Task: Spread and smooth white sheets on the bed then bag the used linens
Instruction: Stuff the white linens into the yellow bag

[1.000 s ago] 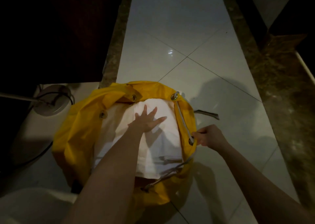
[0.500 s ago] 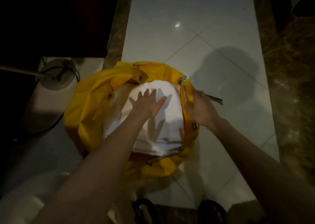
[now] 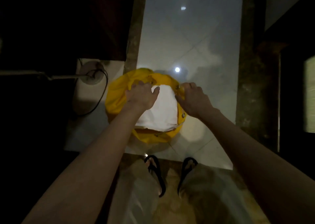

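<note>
both hands at the bag's rim, linen lying between them

nearest the camera, a pair of black strapped sandals [image 3: 156, 176] is standing on the pale glossy tiled floor [image 3: 190, 41], toes pointing at the work. just beyond them, a round yellow fabric laundry bag with metal eyelets [image 3: 117, 96] is sitting on that floor, its mouth facing up. a folded stack of white used linens [image 3: 162, 111] is lying inside the mouth, filling most of it, its long axis running from the near rim toward the far rim.

the left hand [image 3: 140, 96] is curling over the bag's far-left rim, fingers gripping the yellow cloth, with the thumb resting at the linen's far edge. the right hand [image 3: 192, 97] is holding the right rim beside an eyelet, fingers curled on the cloth; whether a drawcord is in that grip cannot be told in the dim light.

so the linen is sitting between the two grips and slightly nearer the person than both, touching the left one and just beside the right one. the hands look about equally close to it. closing the mouth seems to depend on drawing both rims inward over that stack.

further left, a white round lamp base with a dark cable [image 3: 92, 75] is standing near the bag.
</note>
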The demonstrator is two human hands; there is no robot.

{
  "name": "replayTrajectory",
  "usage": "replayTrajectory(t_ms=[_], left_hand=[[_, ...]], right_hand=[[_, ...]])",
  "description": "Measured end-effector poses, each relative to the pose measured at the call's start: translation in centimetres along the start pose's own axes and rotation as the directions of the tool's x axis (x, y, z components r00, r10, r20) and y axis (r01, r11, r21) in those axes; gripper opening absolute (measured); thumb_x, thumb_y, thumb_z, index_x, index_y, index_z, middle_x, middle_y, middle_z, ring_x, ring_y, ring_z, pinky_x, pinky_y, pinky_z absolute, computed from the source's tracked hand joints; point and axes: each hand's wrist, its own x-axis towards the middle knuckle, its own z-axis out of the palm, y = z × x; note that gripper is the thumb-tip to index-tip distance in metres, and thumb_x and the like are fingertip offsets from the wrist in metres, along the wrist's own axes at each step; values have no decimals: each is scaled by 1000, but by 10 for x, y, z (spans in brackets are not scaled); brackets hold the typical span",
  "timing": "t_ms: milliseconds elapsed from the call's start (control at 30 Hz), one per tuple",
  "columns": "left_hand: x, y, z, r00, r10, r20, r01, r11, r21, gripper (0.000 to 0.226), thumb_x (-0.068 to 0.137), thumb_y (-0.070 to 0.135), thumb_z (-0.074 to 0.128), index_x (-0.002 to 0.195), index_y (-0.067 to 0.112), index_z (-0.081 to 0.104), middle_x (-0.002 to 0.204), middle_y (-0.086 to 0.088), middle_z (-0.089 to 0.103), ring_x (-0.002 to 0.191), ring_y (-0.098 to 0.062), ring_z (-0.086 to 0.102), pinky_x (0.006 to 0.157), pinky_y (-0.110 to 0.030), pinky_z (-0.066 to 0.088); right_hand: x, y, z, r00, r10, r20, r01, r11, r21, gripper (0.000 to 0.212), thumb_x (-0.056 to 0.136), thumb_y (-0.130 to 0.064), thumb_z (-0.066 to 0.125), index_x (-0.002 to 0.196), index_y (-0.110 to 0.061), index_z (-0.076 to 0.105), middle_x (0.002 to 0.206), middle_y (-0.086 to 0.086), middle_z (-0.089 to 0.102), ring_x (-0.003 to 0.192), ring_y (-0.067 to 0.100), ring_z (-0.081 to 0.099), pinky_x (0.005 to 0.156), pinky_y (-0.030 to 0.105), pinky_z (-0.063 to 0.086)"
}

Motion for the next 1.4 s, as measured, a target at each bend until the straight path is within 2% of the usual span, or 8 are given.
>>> replayTrajectory(t_ms=[233,367,600,900,1000,1167,1267,1400], left_hand=[[-125,36,-184,989,45,-142,-53,997,-57,49,100,52,32,132,22,55,137,-11,51,128,-33,44,107,-47,34],[-185,50,-258,956,94,-278,-114,992,-55,49,98,55,31,132,28,55,137,-5,53,127,-29,45,103,-44,34],[-245,62,-360,925,214,-315,-248,966,-73,52,98,55,35,135,23,52,134,-1,56,121,-22,51,99,-43,42],[-270,75,-433,843,426,-328,-444,896,22,48,98,52,42,132,20,56,130,-1,60,115,-19,56,99,-39,44],[-279,75,-448,807,485,-337,-497,866,56,48,99,51,42,132,19,56,129,-2,60,113,-19,58,98,-38,46],[-295,90,-455,709,627,-323,-627,770,117,45,98,51,43,125,19,60,121,0,64,105,-17,60,93,-37,50],[-308,115,-452,648,703,-293,-685,706,178,42,98,51,43,120,22,62,119,2,64,105,-17,60,89,-32,49],[-339,156,-428,535,816,-220,-764,578,286,39,98,51,42,114,22,63,110,2,68,97,-16,62,84,-32,50]], right_hand=[[-81,-59,-190,996,-51,-71,46,997,-62,53,99,-43,41,144,-15,33,146,9,36,132,31,37,103,44,38],[-126,-83,-278,984,-107,-140,92,990,-108,55,100,-46,37,146,-17,31,148,8,34,132,29,37,104,43,38],[-195,-113,-392,932,-152,-329,118,985,-122,54,100,-48,37,144,-17,33,147,6,38,132,26,37,104,39,39],[-247,-140,-459,902,-34,-430,-19,993,-118,55,100,-49,35,142,-14,36,143,9,39,128,28,40,104,41,39],[-269,-146,-473,870,15,-493,-72,993,-97,54,100,-49,36,141,-13,37,140,11,42,126,29,41,104,42,38],[-315,-144,-475,794,133,-593,-184,982,-26,54,100,-49,36,140,-13,38,141,10,42,129,30,41,104,43,39],[-354,-131,-466,729,253,-636,-278,959,63,55,100,-49,36,143,-14,36,142,9,41,130,28,40,103,41,39],[-413,-104,-445,641,376,-669,-382,912,147,54,100,-48,38,141,-14,39,139,10,45,127,28,44,100,41,41]])
